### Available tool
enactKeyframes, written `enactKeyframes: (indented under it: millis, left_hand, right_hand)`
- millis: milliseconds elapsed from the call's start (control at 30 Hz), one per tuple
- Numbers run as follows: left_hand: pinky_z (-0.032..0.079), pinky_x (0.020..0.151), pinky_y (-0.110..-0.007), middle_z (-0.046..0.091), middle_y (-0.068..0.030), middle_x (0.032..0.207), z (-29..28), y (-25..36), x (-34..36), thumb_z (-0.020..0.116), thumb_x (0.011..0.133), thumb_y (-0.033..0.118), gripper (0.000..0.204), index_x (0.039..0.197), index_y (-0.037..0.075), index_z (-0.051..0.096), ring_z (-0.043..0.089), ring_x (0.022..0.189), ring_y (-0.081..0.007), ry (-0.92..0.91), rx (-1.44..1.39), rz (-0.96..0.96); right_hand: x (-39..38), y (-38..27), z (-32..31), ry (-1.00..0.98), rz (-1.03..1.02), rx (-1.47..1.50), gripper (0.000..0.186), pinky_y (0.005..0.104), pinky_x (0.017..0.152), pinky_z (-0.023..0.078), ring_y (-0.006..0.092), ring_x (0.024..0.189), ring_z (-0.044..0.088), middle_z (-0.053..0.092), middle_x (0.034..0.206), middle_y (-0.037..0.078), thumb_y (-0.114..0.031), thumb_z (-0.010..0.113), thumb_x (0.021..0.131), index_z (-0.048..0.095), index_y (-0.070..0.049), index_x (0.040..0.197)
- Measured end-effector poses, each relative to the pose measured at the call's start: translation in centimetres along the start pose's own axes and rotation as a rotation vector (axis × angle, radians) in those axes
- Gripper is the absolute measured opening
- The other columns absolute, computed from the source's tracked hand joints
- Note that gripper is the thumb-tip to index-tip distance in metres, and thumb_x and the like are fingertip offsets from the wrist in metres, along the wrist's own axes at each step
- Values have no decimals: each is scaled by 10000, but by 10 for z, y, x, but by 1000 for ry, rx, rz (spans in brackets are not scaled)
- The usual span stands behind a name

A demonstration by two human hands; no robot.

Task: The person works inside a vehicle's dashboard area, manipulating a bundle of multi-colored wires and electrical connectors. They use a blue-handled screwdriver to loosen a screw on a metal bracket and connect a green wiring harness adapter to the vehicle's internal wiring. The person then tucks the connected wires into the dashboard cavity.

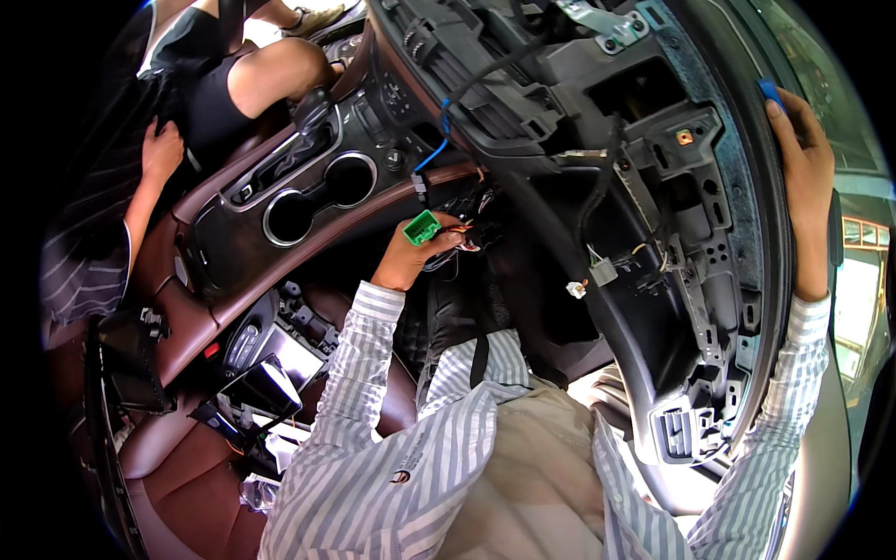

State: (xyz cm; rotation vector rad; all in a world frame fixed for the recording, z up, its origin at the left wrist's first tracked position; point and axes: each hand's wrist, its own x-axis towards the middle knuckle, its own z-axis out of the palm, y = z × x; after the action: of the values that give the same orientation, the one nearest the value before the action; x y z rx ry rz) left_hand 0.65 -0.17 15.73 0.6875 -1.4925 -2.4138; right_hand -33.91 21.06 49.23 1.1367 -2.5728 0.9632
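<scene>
In the middle, my left hand (411,252) grips a green connector (422,229) with thin coloured wires behind it. Just above it a grey plug (419,187) ends a blue cable (431,154). At the upper right, my right hand (799,159) is closed on a small blue object (769,91), perhaps a flat tool, against the dashboard's outer edge by the windscreen. The stripped dashboard (653,215) shows brackets, loose harness and a white plug (576,288) between my hands.
A co-worker's hand (163,149) and bare knee (280,79) are across the centre console (313,210) with its two cup holders. Removed trim and a screen unit (280,359) lie on the brown seat (177,467) at the lower left. An air vent (679,432) sits at the lower right.
</scene>
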Motion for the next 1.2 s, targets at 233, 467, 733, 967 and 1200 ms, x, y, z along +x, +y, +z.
enactKeyframes:
  millis: [233,467,733,967,1200]
  left_hand:
    - [495,857,-286,712,-62,959,8,23,-10,702,901,66,177,1055,-22,702,644,915,-138,-29,227,36]
    - [501,836,-268,698,-58,954,15,14,-4,704,899,48,185,1062,-38,688,654,878,-138,-20,108,41]
    - [494,834,-267,700,-59,954,23,36,-8,739,889,88,173,1001,-33,687,631,874,-115,-52,208,61]
    - [454,891,-262,660,-58,1051,-15,3,-19,674,911,41,195,1096,-19,656,610,971,-123,8,19,32]
    - [452,1019,-369,650,-106,1061,-43,-8,-18,641,920,31,239,1146,-18,583,633,1091,-222,43,-378,77]
  right_hand:
    - [-2,-8,5,36,-110,-57,263,245,801,452,90,872,561,682,989,31,-186,697,949,686,-8,1141]
    - [-2,-16,0,44,-75,-39,236,275,824,469,133,902,608,672,988,76,-140,691,939,682,17,1115]
    - [4,-7,2,39,-160,-69,260,264,826,462,123,895,596,680,996,52,-175,696,944,686,-15,1147]
    - [-1,-5,-4,12,-11,-163,350,231,875,473,106,965,627,703,1076,58,-275,662,986,683,-25,1231]
    - [2,6,-4,22,-25,-191,364,236,882,472,113,965,625,693,1069,59,-313,661,987,689,-51,1238]
